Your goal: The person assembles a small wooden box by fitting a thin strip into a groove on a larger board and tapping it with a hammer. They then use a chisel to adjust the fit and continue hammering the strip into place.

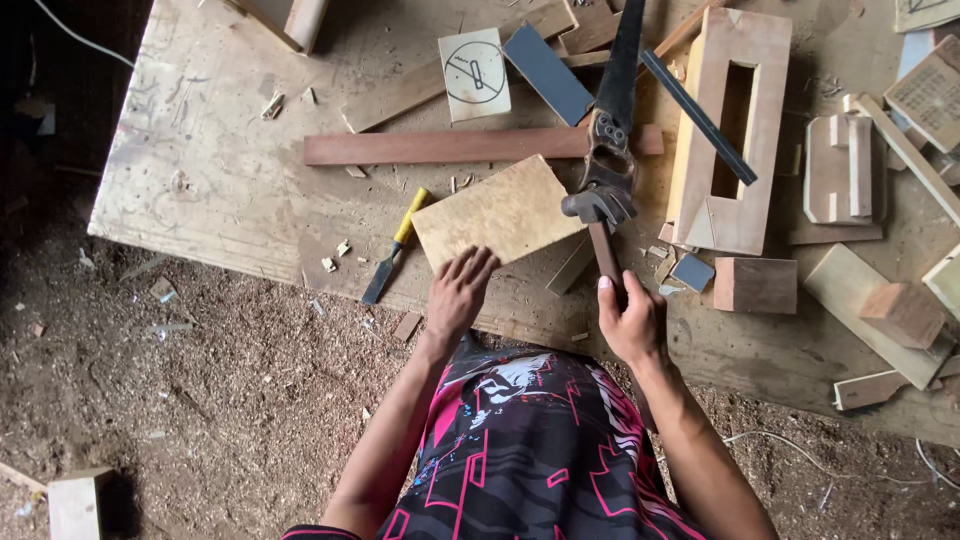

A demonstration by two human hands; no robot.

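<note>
My left hand lies flat on the near corner of a pale rectangular wood board that rests on the plywood workbench. My right hand grips the wooden handle of a claw hammer, whose dark metal head sits just right of the board. A handsaw lies beyond the hammer head, its blade running away from me across a long reddish wood strip.
A yellow-handled chisel lies left of the board. A wooden frame with a rectangular slot, several wood blocks and offcuts crowd the right side. Sawdust and dirt cover the floor; a wood block lies at bottom left.
</note>
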